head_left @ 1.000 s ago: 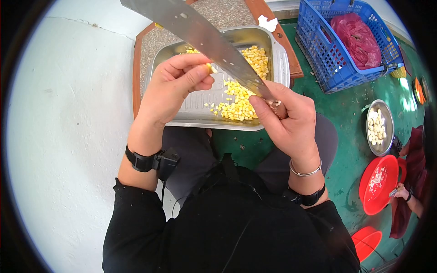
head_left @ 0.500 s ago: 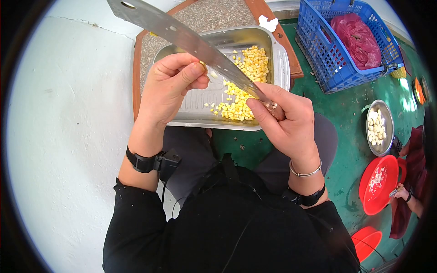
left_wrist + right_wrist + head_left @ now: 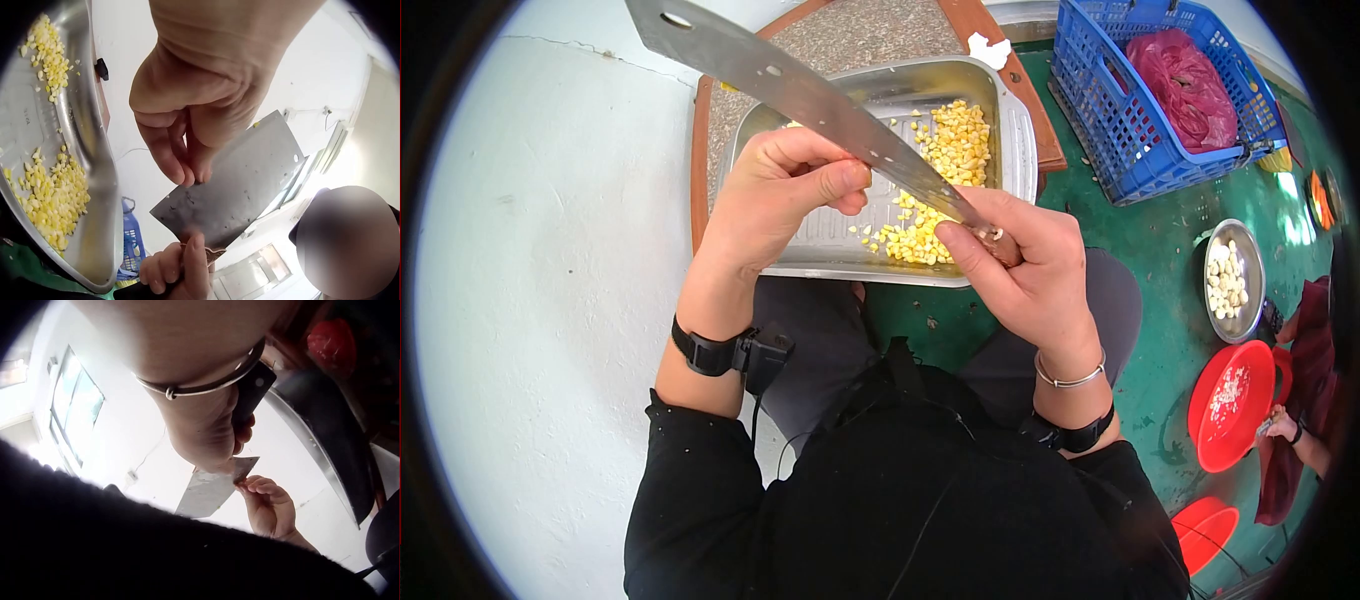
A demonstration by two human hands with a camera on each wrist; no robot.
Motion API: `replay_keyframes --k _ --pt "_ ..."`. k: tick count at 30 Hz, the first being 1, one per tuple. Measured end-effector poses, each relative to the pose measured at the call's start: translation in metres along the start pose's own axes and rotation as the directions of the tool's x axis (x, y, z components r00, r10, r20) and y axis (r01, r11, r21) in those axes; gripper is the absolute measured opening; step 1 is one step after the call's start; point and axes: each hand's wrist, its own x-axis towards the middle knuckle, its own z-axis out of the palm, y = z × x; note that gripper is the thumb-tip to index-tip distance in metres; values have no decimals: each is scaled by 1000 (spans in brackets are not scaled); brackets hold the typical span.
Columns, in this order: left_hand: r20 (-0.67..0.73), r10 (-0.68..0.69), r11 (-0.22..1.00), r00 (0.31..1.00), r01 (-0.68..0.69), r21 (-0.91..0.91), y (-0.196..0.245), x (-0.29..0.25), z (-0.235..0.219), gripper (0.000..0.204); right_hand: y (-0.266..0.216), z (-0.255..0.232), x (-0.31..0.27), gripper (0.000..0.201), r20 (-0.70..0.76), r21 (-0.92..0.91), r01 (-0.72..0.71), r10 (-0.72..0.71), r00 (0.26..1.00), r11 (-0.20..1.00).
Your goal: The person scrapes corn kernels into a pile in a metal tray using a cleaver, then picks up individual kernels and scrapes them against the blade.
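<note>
My right hand (image 3: 1040,260) grips a cleaver (image 3: 800,95) by its handle, the wide steel blade slanting up to the left above a metal tray (image 3: 1012,110). My left hand (image 3: 785,200) pinches at the blade's lower edge with thumb and forefinger, the other fingers curled in. In the left wrist view those fingertips (image 3: 199,175) meet right at the edge, and small bits cling to the blade's face. Yellow corn kernels (image 3: 957,140) are heaped along the tray's right side, with a few scattered ones nearby.
The tray stands on a stone-topped table (image 3: 880,30) with a wooden rim. To the right are a blue crate (image 3: 1135,165) with a pink plastic bag (image 3: 1185,85), a steel bowl (image 3: 1255,265) of pale pieces, and a red basin (image 3: 1240,440) beside another person's hand (image 3: 1282,425).
The cleaver's far end has swung left and down. My left hand moved slightly left, then back right along the blade's edge; the corn kernel seen at its fingertips is out of sight.
</note>
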Motion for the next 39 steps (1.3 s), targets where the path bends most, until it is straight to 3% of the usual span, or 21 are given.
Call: replay_keyframes --k 3,7,9,12,16,18,20,21,25,27,28,30,33,37,39 --pt "50 64 998 997 -63 -26 -5 2 -4 19 0 0 0 24 12 5 -17 17 1000 1000" --pt "82 39 999 996 -39 -5 -1 3 -4 15 2 1 -1 24 36 45 -75 73 997 996" --pt "134 71 983 988 -92 157 5 2 4 12 4 3 -3 24 48 56 -109 107 993 992" --pt "200 77 994 977 -91 64 1 4 12 12 4 6 -3 23 56 161 -153 145 988 975" --pt "122 -14 994 992 1 107 2 8 11 14 7 1 -1 22 -16 115 -143 145 989 983" --pt "162 -151 954 975 101 281 -2 11 9 18 7 1 -2 22 -59 121 -141 149 987 982" --pt "159 -105 930 982 40 366 -18 12 7 19 8 2 -3 23 -151 233 -182 220 964 955" --pt "161 -58 894 985 -20 448 -24 13 6 20 7 -2 -4 23 -122 210 -248 277 953 946" --pt "99 -97 870 990 36 492 -25 17 -7 20 6 -1 -3 23 -141 243 -230 269 953 942" --pt "-18 -135 664 991 104 741 -28 20 -22 16 5 0 -3 23 -153 240 -212 252 955 947" --pt "-18 -135 662 991 104 742 -33 20 -31 16 6 0 -3 23 -154 242 -211 252 955 947" --pt "-39 -301 489 953 189 852 -49 19 -48 14 7 -1 -3 21 -146 231 -215 253 956 949" --pt "57 -414 451 908 150 880 -63 16 -47 12 11 -1 -3 18 -148 210 -204 237 960 956" --pt "168 -434 496 885 79 865 -61 21 -16 13 12 3 -2 17 -153 203 -205 238 959 957" --pt "365 -317 820 875 60 569 -59 21 -4 14 13 4 -1 19 -160 193 -190 222 962 963"
